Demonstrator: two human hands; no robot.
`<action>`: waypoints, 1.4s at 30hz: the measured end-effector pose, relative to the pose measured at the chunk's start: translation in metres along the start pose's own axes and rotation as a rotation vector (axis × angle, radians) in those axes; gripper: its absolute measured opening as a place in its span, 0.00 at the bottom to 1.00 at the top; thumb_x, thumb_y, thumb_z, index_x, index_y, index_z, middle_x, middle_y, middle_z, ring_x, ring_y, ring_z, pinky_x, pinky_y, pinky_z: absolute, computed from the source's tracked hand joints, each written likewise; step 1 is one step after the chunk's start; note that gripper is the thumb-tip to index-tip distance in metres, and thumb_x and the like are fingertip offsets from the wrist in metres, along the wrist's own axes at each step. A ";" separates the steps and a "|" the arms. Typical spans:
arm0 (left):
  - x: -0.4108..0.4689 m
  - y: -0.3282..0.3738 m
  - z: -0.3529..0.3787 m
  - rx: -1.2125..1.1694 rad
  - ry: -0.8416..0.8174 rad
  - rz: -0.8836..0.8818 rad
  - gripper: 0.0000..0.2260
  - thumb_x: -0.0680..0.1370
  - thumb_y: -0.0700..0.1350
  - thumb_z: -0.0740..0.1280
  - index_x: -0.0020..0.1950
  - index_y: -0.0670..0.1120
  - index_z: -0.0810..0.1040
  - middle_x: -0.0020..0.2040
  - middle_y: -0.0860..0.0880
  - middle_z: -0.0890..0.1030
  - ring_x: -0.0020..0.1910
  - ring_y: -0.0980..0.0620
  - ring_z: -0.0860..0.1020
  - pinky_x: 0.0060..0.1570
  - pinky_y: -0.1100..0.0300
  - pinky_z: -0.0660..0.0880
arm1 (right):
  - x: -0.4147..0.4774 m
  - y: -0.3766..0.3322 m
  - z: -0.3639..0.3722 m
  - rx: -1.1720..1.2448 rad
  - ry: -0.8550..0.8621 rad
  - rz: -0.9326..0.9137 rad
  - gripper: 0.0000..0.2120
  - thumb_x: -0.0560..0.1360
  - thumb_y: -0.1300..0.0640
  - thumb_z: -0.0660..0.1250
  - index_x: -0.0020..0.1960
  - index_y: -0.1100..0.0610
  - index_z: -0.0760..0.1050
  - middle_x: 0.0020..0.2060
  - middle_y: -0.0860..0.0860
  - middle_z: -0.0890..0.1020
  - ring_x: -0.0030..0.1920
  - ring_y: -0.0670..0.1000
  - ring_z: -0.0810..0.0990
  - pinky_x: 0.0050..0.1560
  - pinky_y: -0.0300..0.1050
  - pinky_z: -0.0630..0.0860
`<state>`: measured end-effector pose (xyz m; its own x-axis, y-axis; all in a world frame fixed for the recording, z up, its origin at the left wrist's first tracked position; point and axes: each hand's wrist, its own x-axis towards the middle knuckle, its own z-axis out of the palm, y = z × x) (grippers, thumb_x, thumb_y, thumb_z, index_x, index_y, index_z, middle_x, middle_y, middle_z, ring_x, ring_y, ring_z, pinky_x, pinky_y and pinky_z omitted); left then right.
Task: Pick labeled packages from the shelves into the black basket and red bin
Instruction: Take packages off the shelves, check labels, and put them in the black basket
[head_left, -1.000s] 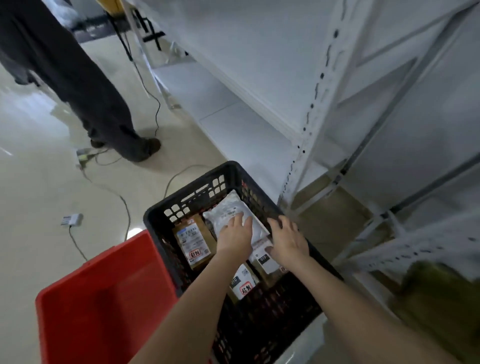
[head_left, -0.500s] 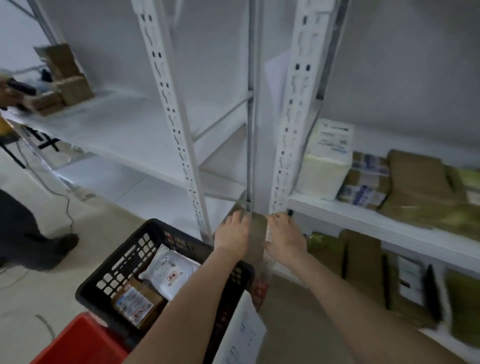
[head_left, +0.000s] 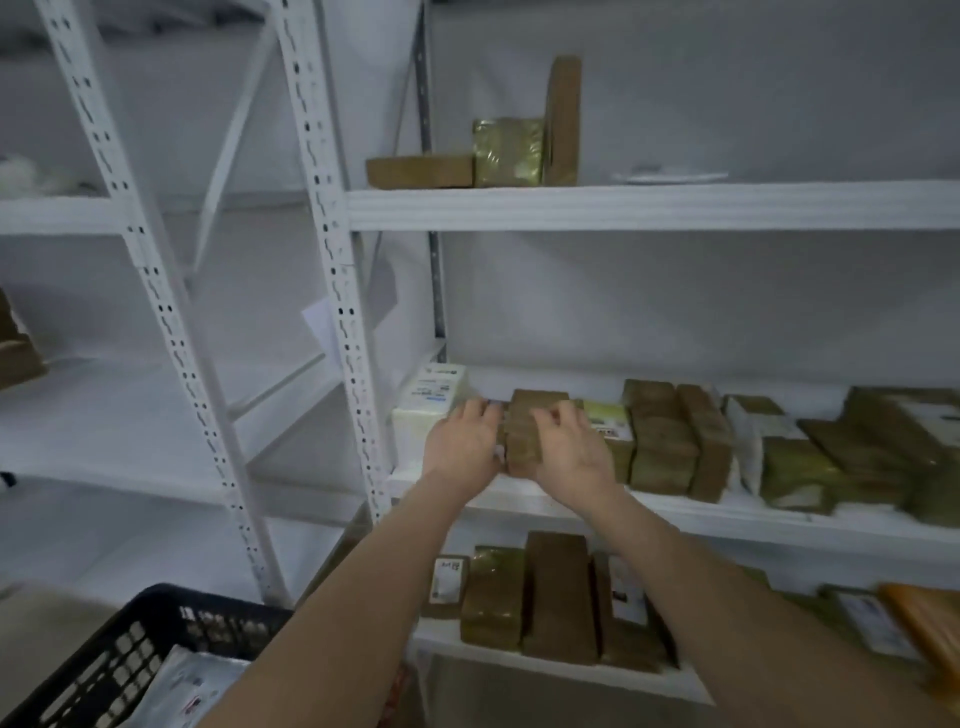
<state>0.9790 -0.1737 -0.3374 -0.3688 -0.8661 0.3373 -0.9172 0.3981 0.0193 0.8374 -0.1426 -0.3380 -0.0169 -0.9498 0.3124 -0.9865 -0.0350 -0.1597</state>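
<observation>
Brown package (head_left: 530, 418) on shelf (head_left: 675, 514) now gripped between left hand (head_left: 462, 447) and right hand (head_left: 571, 452), both risen from black basket (head_left: 130, 623)

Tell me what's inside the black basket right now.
One white package lies inside the black basket. The left forearm covers the basket's right side and the frame edge cuts off the rest, so anything else in it is hidden.

Both bare forearms reach from the bottom edge to mid-frame. The left hand (head_left: 462, 448) and right hand (head_left: 572, 453) clasp a brown package (head_left: 522, 439) between them, fingers curled.
</observation>
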 end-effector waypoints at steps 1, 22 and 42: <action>0.006 0.011 -0.011 -0.008 0.033 0.019 0.25 0.75 0.47 0.66 0.71 0.47 0.64 0.66 0.47 0.68 0.63 0.47 0.71 0.53 0.54 0.72 | -0.001 0.009 -0.016 -0.005 0.028 0.006 0.28 0.74 0.50 0.68 0.71 0.51 0.63 0.64 0.54 0.66 0.64 0.56 0.67 0.58 0.49 0.71; 0.203 0.091 -0.191 -0.210 0.518 0.327 0.17 0.80 0.44 0.57 0.70 0.47 0.69 0.66 0.48 0.70 0.62 0.47 0.72 0.55 0.53 0.72 | 0.151 0.118 -0.249 0.057 0.477 0.431 0.24 0.79 0.45 0.59 0.73 0.48 0.61 0.68 0.59 0.68 0.68 0.61 0.65 0.64 0.53 0.65; 0.264 0.143 -0.192 -0.551 0.184 0.105 0.18 0.82 0.50 0.55 0.66 0.42 0.72 0.65 0.39 0.75 0.64 0.40 0.72 0.60 0.52 0.69 | 0.139 0.163 -0.255 0.009 0.373 0.112 0.04 0.73 0.56 0.66 0.43 0.48 0.74 0.45 0.48 0.74 0.54 0.55 0.73 0.54 0.49 0.72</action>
<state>0.7790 -0.2876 -0.0647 -0.3762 -0.7664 0.5207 -0.6450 0.6201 0.4467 0.6328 -0.2012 -0.0822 -0.1841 -0.7694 0.6116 -0.9738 0.0583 -0.2198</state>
